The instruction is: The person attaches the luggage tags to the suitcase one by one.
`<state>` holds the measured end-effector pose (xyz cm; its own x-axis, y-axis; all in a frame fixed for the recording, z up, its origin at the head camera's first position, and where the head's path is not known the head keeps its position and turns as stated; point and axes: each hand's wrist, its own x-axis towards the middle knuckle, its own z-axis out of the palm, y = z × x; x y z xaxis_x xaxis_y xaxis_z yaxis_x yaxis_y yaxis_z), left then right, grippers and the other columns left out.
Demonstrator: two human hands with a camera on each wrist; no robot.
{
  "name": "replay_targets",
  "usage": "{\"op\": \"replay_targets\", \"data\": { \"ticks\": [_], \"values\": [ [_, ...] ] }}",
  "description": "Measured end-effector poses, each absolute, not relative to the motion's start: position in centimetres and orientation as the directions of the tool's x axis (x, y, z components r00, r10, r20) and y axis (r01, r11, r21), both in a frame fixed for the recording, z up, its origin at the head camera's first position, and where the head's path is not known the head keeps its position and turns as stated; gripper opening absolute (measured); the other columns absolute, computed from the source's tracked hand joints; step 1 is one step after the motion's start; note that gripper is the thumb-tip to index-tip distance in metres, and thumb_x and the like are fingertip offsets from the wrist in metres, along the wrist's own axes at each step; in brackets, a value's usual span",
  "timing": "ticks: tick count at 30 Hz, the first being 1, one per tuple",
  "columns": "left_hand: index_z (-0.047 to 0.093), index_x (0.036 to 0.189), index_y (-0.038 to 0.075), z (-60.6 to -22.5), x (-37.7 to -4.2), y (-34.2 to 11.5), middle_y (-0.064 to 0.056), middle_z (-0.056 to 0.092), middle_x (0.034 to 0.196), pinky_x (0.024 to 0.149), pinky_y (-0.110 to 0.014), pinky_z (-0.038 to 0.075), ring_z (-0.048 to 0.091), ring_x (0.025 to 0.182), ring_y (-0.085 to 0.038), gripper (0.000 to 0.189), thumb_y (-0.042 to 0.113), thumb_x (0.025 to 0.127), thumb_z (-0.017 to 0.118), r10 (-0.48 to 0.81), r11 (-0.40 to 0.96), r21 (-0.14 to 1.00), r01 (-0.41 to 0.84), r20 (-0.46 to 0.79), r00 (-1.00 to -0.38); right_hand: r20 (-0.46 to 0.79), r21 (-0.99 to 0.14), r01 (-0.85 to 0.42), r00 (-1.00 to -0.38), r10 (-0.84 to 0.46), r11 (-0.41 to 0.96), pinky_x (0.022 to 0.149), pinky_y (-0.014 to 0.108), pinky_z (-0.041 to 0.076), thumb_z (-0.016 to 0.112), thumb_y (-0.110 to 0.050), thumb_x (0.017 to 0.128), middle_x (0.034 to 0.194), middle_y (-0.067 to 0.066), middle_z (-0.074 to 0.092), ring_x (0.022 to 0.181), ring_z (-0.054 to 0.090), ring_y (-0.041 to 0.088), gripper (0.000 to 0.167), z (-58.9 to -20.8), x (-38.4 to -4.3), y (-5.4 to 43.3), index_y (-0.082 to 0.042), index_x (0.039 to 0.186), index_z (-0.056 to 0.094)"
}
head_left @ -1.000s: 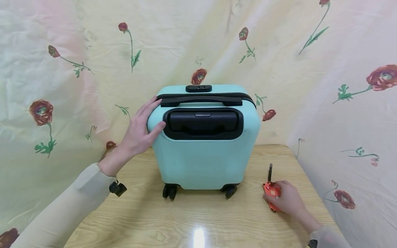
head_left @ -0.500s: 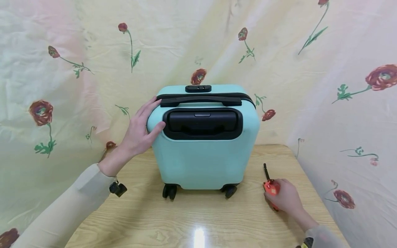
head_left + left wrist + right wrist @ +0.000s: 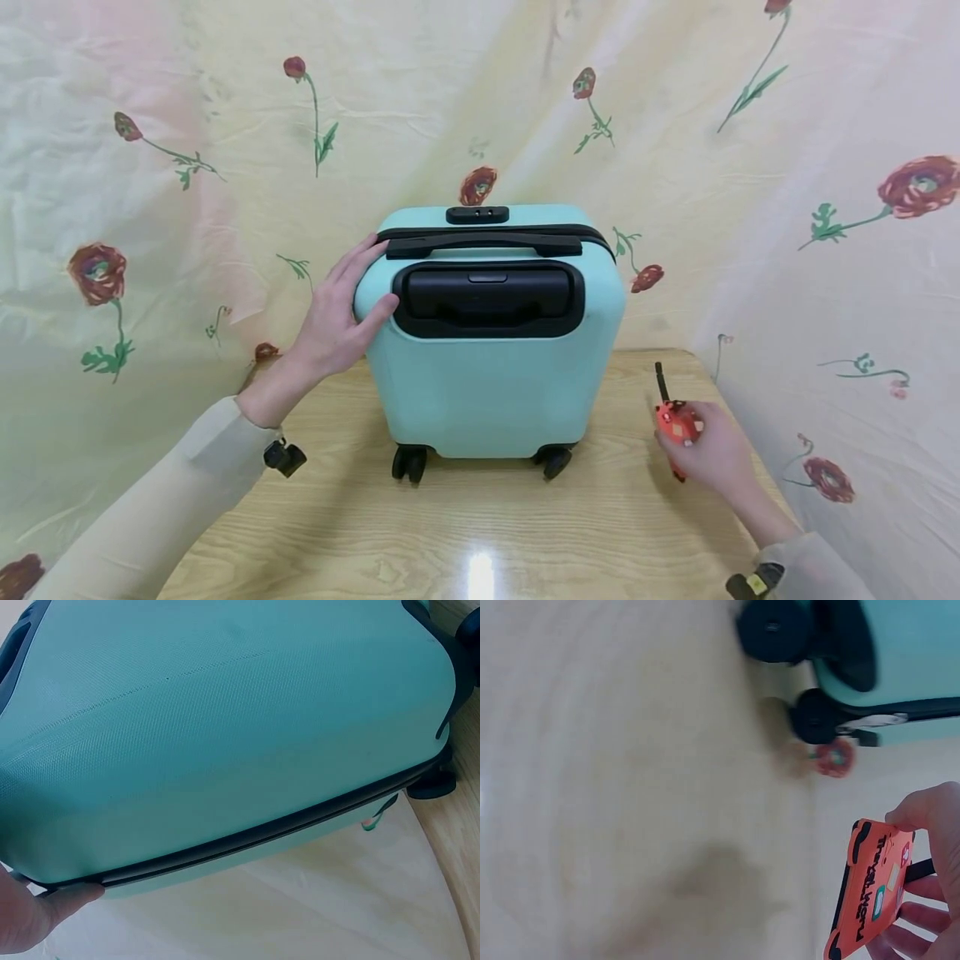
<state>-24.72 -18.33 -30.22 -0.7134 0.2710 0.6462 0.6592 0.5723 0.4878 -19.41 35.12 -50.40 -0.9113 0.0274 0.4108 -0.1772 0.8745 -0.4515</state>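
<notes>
A mint-green suitcase [image 3: 487,392] stands upright on its wheels, its black carry handle [image 3: 483,242] folded down at the top. My left hand [image 3: 337,321] rests on its upper left corner, fingers extended over the side and thumb on the front beside the black recess. In the left wrist view, part of the hand [image 3: 30,915] touches the shell by the zip seam. To the right of the suitcase, my right hand [image 3: 712,446] pinches an orange-red luggage tag [image 3: 680,425] with a black strap [image 3: 662,383] pointing away. In the right wrist view, the tag [image 3: 874,889] shows black lettering, and its lower part is clear of the fingers.
The suitcase stands on a wood-grain table [image 3: 480,517] whose right edge runs close beside my right arm. Behind and to both sides hangs a flower-patterned cloth [image 3: 480,100]. Black wheels [image 3: 555,461] stick out under the suitcase.
My right hand has raised the luggage tag off the table and moved it slightly right and away from me. The left hand and the suitcase hold their place.
</notes>
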Motion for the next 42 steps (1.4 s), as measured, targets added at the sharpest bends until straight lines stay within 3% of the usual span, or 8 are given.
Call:
{"op": "replay_targets", "data": {
  "ticks": [6, 12, 19, 28, 38, 40, 42],
  "values": [
    [0.045, 0.162, 0.015, -30.3, -24.7, -18.3, -0.012, 0.036, 0.173, 0.117, -0.066, 0.045, 0.041, 0.155, -0.039, 0.065, 0.036, 0.103, 0.064, 0.271, 0.57, 0.49, 0.66, 0.646, -0.714, 0.504, -0.435, -0.232, -0.864, 0.021, 0.87, 0.058, 0.021, 0.046, 0.091, -0.019, 0.077, 0.105, 0.029, 0.07, 0.078, 0.064, 0.032, 0.049, -46.5, -19.6, 35.5, 0.006, 0.113, 0.068],
    [0.045, 0.162, 0.014, -30.3, -24.6, -18.3, -0.012, 0.036, 0.173, 0.117, -0.065, 0.044, 0.04, 0.156, -0.039, 0.065, 0.036, 0.103, 0.063, 0.27, 0.575, 0.489, 0.656, 0.643, -0.717, 0.528, -0.419, -0.257, -0.849, 0.004, 0.871, 0.059, 0.016, 0.047, 0.093, -0.02, 0.076, 0.112, 0.029, 0.069, 0.082, 0.07, 0.043, 0.058, -43.0, -19.6, 35.2, 0.007, 0.121, 0.067],
    [0.045, 0.162, 0.015, -30.2, -24.7, -18.4, -0.012, 0.036, 0.173, 0.117, -0.066, 0.044, 0.041, 0.156, -0.04, 0.065, 0.035, 0.103, 0.064, 0.272, 0.584, 0.482, 0.652, 0.641, -0.718, 0.602, -0.395, -0.343, -0.798, -0.043, 0.852, 0.062, 0.0, 0.04, 0.093, -0.015, 0.074, 0.111, 0.025, 0.071, 0.08, 0.073, 0.046, 0.057, -39.8, -19.6, 34.1, 0.003, 0.121, 0.069],
    [0.044, 0.163, 0.016, -30.3, -24.6, -18.4, -0.011, 0.034, 0.174, 0.118, -0.066, 0.043, 0.039, 0.157, -0.039, 0.066, 0.037, 0.104, 0.063, 0.276, 0.584, 0.491, 0.646, 0.629, -0.727, 0.696, -0.331, -0.441, -0.711, -0.1, 0.834, 0.077, -0.008, 0.033, 0.093, -0.009, 0.071, 0.108, 0.021, 0.074, 0.087, 0.07, 0.037, 0.056, -35.9, -20.0, 32.8, 0.004, 0.122, 0.071],
    [0.044, 0.163, 0.016, -30.2, -24.6, -18.4, -0.011, 0.034, 0.174, 0.118, -0.066, 0.043, 0.04, 0.156, -0.039, 0.066, 0.035, 0.103, 0.063, 0.276, 0.58, 0.489, 0.651, 0.634, -0.722, 0.748, -0.255, -0.502, -0.644, -0.16, 0.826, 0.081, -0.008, 0.033, 0.09, -0.009, 0.072, 0.112, 0.02, 0.074, 0.088, 0.068, 0.03, 0.058, -31.5, -20.3, 31.7, 0.003, 0.125, 0.07],
    [0.044, 0.162, 0.015, -30.2, -24.6, -18.4, -0.012, 0.035, 0.173, 0.118, -0.066, 0.044, 0.04, 0.156, -0.039, 0.066, 0.035, 0.103, 0.064, 0.277, 0.581, 0.486, 0.653, 0.636, -0.72, 0.758, -0.242, -0.515, -0.629, -0.171, 0.822, 0.082, -0.008, 0.033, 0.089, -0.009, 0.072, 0.112, 0.02, 0.074, 0.089, 0.067, 0.02, 0.058, -30.6, -20.3, 31.4, 0.003, 0.125, 0.07],
    [0.044, 0.162, 0.015, -30.2, -24.6, -18.4, -0.012, 0.035, 0.173, 0.118, -0.066, 0.044, 0.041, 0.156, -0.04, 0.066, 0.036, 0.103, 0.064, 0.278, 0.581, 0.484, 0.655, 0.638, -0.718, 0.769, -0.233, -0.532, -0.613, -0.181, 0.814, 0.082, -0.008, 0.033, 0.088, -0.009, 0.072, 0.11, 0.021, 0.074, 0.091, 0.064, 0.002, 0.058, -29.7, -20.3, 31.1, 0.004, 0.125, 0.07]
  ]
}}
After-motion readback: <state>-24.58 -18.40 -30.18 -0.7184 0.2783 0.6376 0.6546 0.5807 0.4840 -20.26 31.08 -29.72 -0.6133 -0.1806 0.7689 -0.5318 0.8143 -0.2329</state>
